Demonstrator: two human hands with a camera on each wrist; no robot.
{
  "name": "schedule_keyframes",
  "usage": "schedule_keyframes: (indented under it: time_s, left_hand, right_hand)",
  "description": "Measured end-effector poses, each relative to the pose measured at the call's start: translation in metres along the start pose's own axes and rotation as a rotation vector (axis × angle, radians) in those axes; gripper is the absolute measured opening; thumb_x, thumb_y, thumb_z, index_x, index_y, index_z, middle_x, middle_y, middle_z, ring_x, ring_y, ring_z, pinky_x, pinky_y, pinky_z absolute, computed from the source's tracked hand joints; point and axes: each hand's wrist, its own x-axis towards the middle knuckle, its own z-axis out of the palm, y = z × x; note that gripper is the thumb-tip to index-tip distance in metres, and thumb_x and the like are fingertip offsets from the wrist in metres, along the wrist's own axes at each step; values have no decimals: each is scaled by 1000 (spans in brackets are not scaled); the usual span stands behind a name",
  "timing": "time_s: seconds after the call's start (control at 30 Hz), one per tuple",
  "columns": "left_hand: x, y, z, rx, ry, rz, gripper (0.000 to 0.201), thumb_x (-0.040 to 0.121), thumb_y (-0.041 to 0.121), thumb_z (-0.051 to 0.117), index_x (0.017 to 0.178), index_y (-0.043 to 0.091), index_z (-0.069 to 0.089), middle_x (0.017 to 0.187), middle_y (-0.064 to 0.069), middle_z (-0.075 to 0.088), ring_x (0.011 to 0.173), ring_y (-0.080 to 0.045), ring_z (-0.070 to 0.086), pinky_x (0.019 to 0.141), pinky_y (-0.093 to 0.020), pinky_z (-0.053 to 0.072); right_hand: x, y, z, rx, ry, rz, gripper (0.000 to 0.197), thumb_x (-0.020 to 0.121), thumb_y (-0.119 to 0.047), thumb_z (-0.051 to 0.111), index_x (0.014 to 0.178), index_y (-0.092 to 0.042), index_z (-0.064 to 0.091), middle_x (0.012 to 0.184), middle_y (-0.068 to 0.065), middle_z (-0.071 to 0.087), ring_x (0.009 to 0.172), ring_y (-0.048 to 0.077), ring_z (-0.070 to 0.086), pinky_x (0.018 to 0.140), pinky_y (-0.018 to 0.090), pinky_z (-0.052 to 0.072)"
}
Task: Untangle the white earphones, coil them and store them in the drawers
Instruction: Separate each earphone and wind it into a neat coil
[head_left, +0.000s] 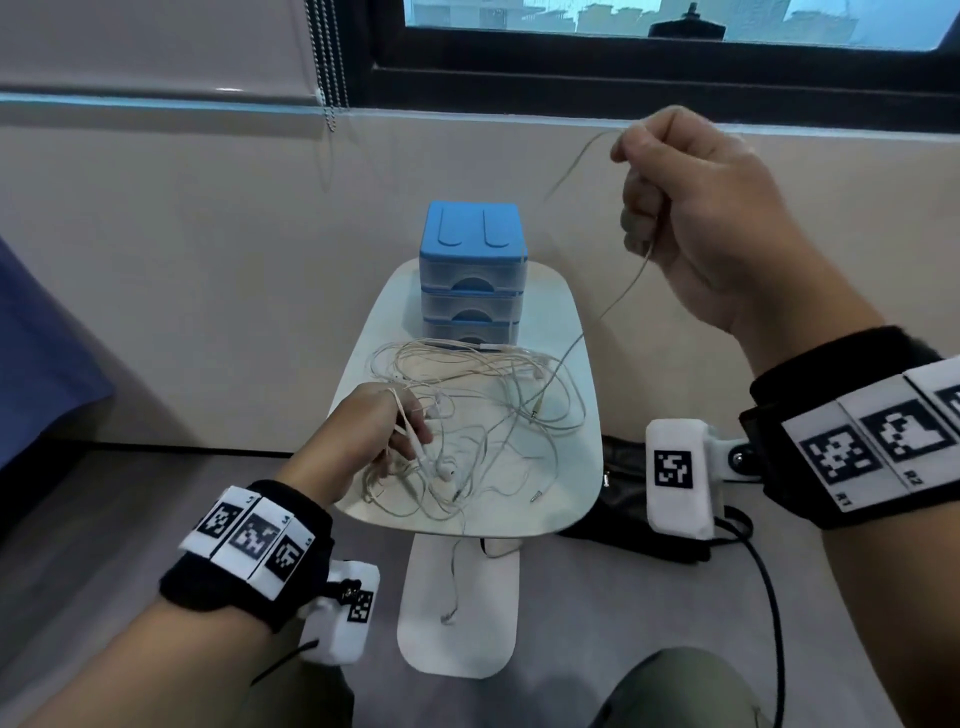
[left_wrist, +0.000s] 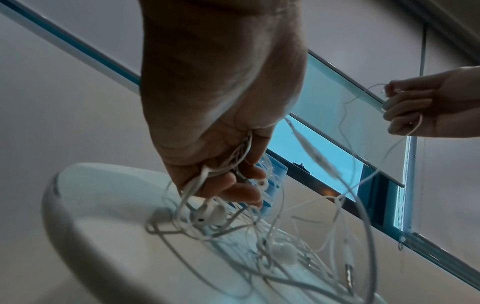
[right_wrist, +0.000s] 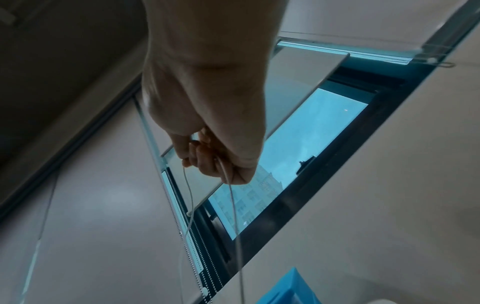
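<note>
A tangle of white earphone cables (head_left: 483, 415) lies spread over a small white table (head_left: 582, 488). My left hand (head_left: 389, 431) grips a bunch of the cables (left_wrist: 233, 160) low over the table's near left part, with earbuds (left_wrist: 210, 214) dangling just below its fingers. My right hand (head_left: 675, 208) is raised high at the right and pinches one cable strand (head_left: 618, 296) (right_wrist: 233, 205), which runs down to the tangle. A short free end (head_left: 571, 161) sticks out to its left. The blue-topped mini drawer unit (head_left: 471, 275) stands at the table's far edge, drawers closed.
A wall and a window (head_left: 649, 31) stand behind the table, with a bead blind chain (head_left: 327, 62) at upper left. A black bag (head_left: 639, 499) lies on the floor right of the table. One cable hangs over the near edge above the white base (head_left: 457, 613).
</note>
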Motion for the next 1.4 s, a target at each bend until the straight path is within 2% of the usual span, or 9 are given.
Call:
schedule_keyframes:
  time_s: [0.17, 0.3, 0.53, 0.67, 0.77, 0.97, 1.13, 1.3, 1.4]
  left_hand:
    - [1, 7, -1, -20, -58, 162, 20, 99, 14, 52, 87, 6, 66, 92, -15, 76, 61, -20, 63, 58, -32, 39]
    - [-8, 31, 3, -160, -102, 238, 26, 107, 18, 45, 90, 11, 64, 99, -12, 78, 64, -22, 68, 54, -25, 47]
    - [-17, 70, -2, -458, -176, 211, 26, 107, 23, 38, 92, 14, 56, 78, -19, 73, 54, -25, 64, 50, -25, 52]
    - [-7, 79, -18, -432, -143, 219, 41, 105, 26, 44, 69, 20, 63, 53, 1, 49, 43, -13, 39, 39, -20, 35]
    - [3, 76, -31, -407, -87, 215, 23, 105, 27, 43, 84, 22, 53, 51, 6, 40, 41, -10, 24, 37, -20, 24]
    - [7, 76, -30, -386, -39, 181, 15, 104, 27, 47, 94, 19, 54, 56, 3, 41, 40, -11, 33, 39, -20, 32]
    - [2, 85, -32, -327, -38, 215, 19, 104, 29, 46, 89, 21, 55, 61, 1, 45, 43, -11, 37, 42, -20, 33]
    - [-6, 92, -25, -295, -80, 242, 37, 105, 24, 49, 73, 18, 67, 63, -3, 59, 61, -19, 48, 43, -20, 44]
    - [-10, 89, -15, -193, -150, 273, 42, 105, 28, 49, 72, 20, 74, 67, -5, 64, 64, -21, 49, 50, -26, 39]
  right_hand:
    - [1, -9, 16, -325, -51, -153, 15, 104, -25, 58, 98, -12, 64, 56, -12, 48, 49, 7, 33, 49, 21, 31]
    - [1, 1, 35, -557, -241, -147, 17, 100, -27, 65, 93, -12, 69, 74, 14, 64, 52, 13, 49, 53, 28, 42]
    - [-1, 17, 47, -596, -297, -133, 16, 97, -24, 69, 91, -9, 69, 56, -6, 38, 46, 6, 27, 47, 16, 25]
    - [11, 17, 10, -473, 53, -126, 13, 85, -14, 79, 96, -15, 72, 65, 2, 51, 54, 3, 42, 57, 19, 36]
    - [15, 20, -27, -307, 328, -29, 9, 86, -21, 79, 92, -26, 73, 93, 0, 72, 76, 10, 60, 69, 29, 50]
    - [15, 27, -61, -130, 505, 22, 13, 80, -24, 79, 76, -25, 67, 63, -10, 58, 54, 8, 47, 49, 19, 38]
    - [9, 35, -83, -201, 620, 75, 18, 72, -32, 81, 69, -25, 65, 65, -8, 56, 59, 9, 50, 58, 23, 40]
    - [-11, 68, -93, -496, 267, 223, 13, 84, -4, 76, 79, -12, 68, 57, 5, 59, 54, 21, 52, 51, 23, 41]
    - [-31, 83, -81, -695, -123, 454, 28, 83, -2, 77, 106, -16, 70, 78, 13, 75, 80, 33, 69, 70, 32, 47]
